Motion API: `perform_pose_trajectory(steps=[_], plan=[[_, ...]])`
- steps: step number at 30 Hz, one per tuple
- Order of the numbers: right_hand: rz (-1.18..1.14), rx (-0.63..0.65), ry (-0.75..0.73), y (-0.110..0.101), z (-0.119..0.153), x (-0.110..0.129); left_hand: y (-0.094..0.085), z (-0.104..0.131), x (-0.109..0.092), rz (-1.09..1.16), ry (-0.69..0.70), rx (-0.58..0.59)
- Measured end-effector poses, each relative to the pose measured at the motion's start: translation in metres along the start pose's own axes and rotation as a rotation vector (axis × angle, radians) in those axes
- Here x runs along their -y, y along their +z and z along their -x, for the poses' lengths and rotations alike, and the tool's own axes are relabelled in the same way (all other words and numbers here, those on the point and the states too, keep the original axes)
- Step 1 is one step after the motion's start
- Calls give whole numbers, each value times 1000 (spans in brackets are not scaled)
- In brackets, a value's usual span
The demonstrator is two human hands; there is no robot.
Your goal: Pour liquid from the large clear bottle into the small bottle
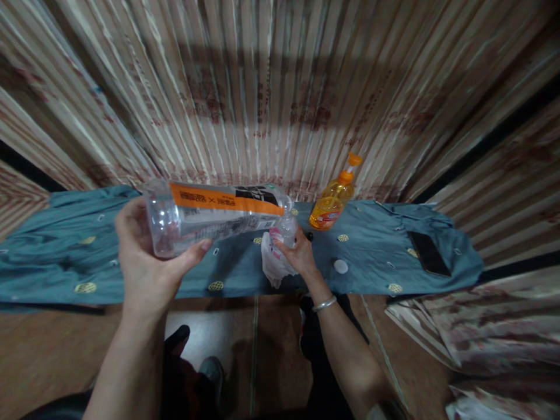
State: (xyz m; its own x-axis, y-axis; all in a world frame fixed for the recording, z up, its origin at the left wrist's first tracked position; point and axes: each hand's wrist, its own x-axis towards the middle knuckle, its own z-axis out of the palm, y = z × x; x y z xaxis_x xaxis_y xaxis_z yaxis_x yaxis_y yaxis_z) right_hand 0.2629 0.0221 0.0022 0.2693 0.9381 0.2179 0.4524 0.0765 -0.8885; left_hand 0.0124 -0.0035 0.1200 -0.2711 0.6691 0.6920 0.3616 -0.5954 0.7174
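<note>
Clear plastic bottle (212, 219), glossy, tapered, orange-black label (223, 201), is tipped near-horizontal above the teal cloth-covered worktop (367, 248), left grip (149, 268) curled wide round its base, far fingers hidden, right grip (301, 254) closed on a crumpled pink-printed white bag (273, 265) near its narrow end, clear piece (287, 226) there too blurred to identify.

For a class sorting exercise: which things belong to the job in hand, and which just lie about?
In use, judging by the hands:
large clear bottle, left hand
clear piece, right hand
white crumpled wrap, right hand

Apparently just lying about:
orange pump bottle
white disc
dark phone
</note>
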Motion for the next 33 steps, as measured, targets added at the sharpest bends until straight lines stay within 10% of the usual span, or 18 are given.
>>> perform_pose_trajectory(steps=[33], plan=[[8, 14, 17, -1, -1, 1, -1, -1, 2, 24, 13, 16]])
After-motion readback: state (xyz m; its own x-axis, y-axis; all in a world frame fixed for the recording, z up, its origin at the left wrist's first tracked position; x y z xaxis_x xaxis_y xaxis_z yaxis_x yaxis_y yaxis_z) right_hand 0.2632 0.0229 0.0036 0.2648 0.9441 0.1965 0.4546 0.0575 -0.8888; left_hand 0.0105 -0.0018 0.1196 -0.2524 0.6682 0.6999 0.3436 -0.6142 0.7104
